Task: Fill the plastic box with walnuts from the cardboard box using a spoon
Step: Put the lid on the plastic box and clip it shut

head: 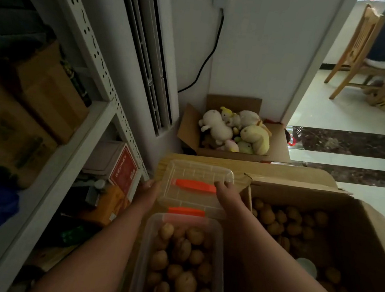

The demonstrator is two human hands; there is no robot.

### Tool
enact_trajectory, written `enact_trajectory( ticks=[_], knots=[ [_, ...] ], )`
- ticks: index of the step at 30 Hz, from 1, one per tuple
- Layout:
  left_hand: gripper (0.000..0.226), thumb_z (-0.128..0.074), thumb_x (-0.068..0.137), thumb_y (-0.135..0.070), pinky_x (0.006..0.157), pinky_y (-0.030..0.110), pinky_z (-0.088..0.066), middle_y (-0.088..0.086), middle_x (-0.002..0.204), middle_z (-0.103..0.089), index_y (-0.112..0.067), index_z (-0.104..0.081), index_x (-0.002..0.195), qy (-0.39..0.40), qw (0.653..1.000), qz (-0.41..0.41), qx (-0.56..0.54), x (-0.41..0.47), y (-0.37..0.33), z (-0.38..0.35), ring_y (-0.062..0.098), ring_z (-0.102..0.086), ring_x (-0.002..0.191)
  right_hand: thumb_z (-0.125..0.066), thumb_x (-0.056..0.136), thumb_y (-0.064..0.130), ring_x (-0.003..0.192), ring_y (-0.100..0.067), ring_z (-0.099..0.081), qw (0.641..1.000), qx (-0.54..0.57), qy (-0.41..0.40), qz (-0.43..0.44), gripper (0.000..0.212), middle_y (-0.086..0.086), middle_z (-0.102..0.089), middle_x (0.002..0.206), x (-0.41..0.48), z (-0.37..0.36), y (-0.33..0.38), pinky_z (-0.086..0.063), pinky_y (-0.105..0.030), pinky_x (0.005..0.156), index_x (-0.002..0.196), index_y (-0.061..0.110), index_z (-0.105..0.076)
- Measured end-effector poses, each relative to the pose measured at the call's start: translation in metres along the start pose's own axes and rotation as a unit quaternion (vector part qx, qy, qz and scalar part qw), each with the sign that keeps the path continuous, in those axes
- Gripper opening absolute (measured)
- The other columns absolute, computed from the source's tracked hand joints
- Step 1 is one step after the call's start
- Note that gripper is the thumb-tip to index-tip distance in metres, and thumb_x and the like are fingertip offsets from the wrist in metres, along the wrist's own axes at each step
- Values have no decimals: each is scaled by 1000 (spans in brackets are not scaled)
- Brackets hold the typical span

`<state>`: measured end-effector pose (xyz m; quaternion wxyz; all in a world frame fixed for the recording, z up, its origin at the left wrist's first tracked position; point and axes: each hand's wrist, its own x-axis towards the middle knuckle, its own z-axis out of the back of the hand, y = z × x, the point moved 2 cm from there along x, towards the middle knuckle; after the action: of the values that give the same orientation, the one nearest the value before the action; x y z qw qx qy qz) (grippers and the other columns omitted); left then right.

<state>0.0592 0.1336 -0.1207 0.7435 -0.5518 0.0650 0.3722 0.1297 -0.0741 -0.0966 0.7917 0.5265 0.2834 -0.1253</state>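
Plastic box sits nearest on the bench, heaped with walnuts, with an orange clasp at its far end. Just right of it stands the cardboard box, holding more walnuts. Beyond the plastic box both hands grip the clear lid. The left hand curls at its left edge, and the right hand pinches its right side by the orange handle. Farther back is a carton of plush toys.

**Dim room, daylight from one side**

Daylight floods the tiled floor beyond the cardboard box, glaring white there. Left of the box, the shelves sink into deep shadow. The picture is soft and slightly blurred, and straight lines bow toward the frame edges.
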Motion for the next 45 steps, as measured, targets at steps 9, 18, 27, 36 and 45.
enact_trajectory(
  ticks=[9, 18, 27, 36, 45],
  knots=[
    [49, -45, 94, -47, 96, 35, -40, 7, 133, -49, -23, -42, 138, 74, 994, 4, 85, 29, -5, -27, 29, -48, 120, -42, 97, 26, 118, -34, -48, 997, 46, -25, -62, 53, -20, -44, 136, 38, -6, -4, -44, -43, 95, 146, 10, -26],
    [53, -62, 88, -29, 84, 36, -48, 4, 129, -49, -24, -41, 136, 2, 999, -29, -46, 38, -5, -9, 23, -52, 108, -41, 99, 22, 118, -34, -48, 988, 149, -3, -49, 46, -16, -45, 136, 38, -10, -3, -41, -40, 90, 143, 13, -34],
    [39, -59, 93, -23, 74, 27, -40, 6, 129, -56, -18, -49, 130, -221, 966, -130, 20, -8, -60, 48, 25, -56, 108, -45, 97, 21, 126, -35, -44, 988, 151, -4, 33, 59, -17, -34, 147, -3, -11, 50, -43, -40, 86, 149, 19, -18],
    [30, -58, 89, -11, 79, 35, -50, 4, 122, -60, -25, -54, 115, -189, 966, -157, 86, -63, -63, 72, 27, -59, 102, -55, 91, 29, 112, -31, -54, 990, 104, -75, 64, 63, -16, -48, 133, -78, 24, 55, -49, -39, 83, 146, 18, -26],
    [35, -51, 91, 0, 88, 34, -51, 2, 114, -56, -22, -55, 118, 54, 955, -217, 195, -111, -30, 58, 22, -55, 110, -69, 81, 42, 59, -10, -50, 966, -215, 3, 147, 27, 5, -53, 62, -150, 36, -18, -34, -20, 48, 68, 19, -61]
  ],
)
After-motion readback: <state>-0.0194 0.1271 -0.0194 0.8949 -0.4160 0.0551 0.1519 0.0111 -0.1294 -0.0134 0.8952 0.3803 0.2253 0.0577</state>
